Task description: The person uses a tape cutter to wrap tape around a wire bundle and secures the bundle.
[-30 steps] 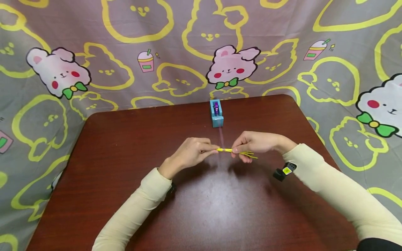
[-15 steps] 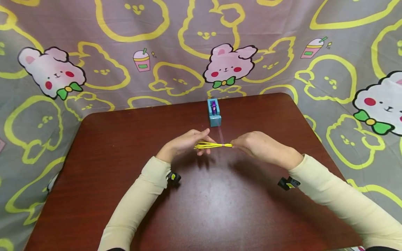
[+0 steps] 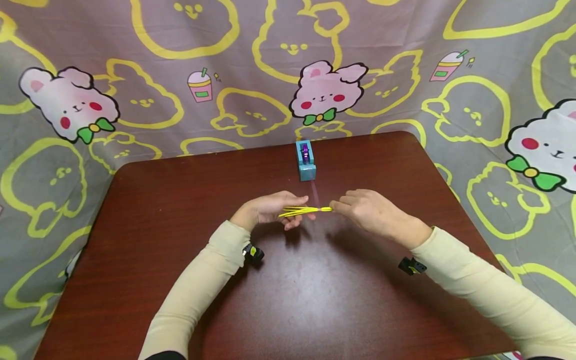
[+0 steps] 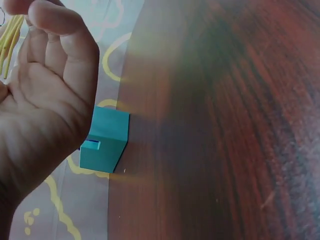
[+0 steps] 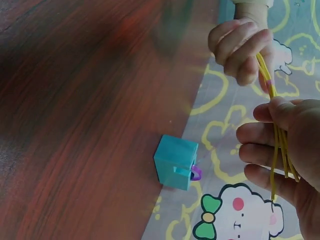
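A bundle of thin yellow strands (image 3: 297,211) spans the space between both hands above the table. Its loose ends fan out toward the left palm. My left hand (image 3: 275,207) holds it between thumb and fingers; the left wrist view catches strands (image 4: 8,45) by that palm. My right hand (image 3: 375,214) pinches the bundle's right end, which its curled fingers partly hide. In the right wrist view, strands (image 5: 277,135) lie across a palm. A clear tape strip (image 3: 315,194) runs from the blue tape dispenser (image 3: 308,173) to the bundle, where it crosses the strands.
The dispenser carries a purple roll (image 3: 305,153) and stands near the far edge of the brown table (image 3: 202,190). A patterned cloth (image 3: 243,60) hangs behind and along the sides. Dark camera straps (image 3: 411,266) sit at both wrists.
The loose strand ends pointed right by the right hand; now they point left by the left palm. The left hand has turned its palm inward, and the right shows its back.
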### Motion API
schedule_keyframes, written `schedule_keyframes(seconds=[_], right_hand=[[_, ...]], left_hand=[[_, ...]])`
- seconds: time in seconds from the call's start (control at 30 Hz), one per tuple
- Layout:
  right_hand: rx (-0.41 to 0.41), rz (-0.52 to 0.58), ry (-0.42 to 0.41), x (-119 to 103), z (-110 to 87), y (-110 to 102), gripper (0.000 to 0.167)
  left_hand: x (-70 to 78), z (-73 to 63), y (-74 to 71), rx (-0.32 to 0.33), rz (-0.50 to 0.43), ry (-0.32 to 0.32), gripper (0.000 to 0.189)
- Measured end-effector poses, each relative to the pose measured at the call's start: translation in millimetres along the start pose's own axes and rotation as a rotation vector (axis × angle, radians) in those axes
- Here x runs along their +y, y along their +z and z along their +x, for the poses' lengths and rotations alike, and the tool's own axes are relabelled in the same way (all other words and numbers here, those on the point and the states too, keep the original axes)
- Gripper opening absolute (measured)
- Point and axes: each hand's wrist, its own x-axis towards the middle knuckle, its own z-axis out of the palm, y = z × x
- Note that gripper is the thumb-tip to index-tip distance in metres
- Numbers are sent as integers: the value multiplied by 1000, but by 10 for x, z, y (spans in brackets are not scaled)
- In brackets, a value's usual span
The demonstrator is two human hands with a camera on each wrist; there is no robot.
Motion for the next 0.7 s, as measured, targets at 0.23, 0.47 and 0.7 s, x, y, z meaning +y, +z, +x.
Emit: schedule_keyframes(seconds=[0.23, 0.47, 0.7], right_hand=[[0, -25, -16, 28, 12, -13, 28], [-57, 126, 47, 101, 63, -68, 28], [-239, 560, 178, 266, 190, -83, 10]], left_hand=[[42, -48, 34, -12, 4, 35, 47], [100, -123, 119, 139, 152, 122, 28], [165, -205, 323, 390, 437, 188, 14]])
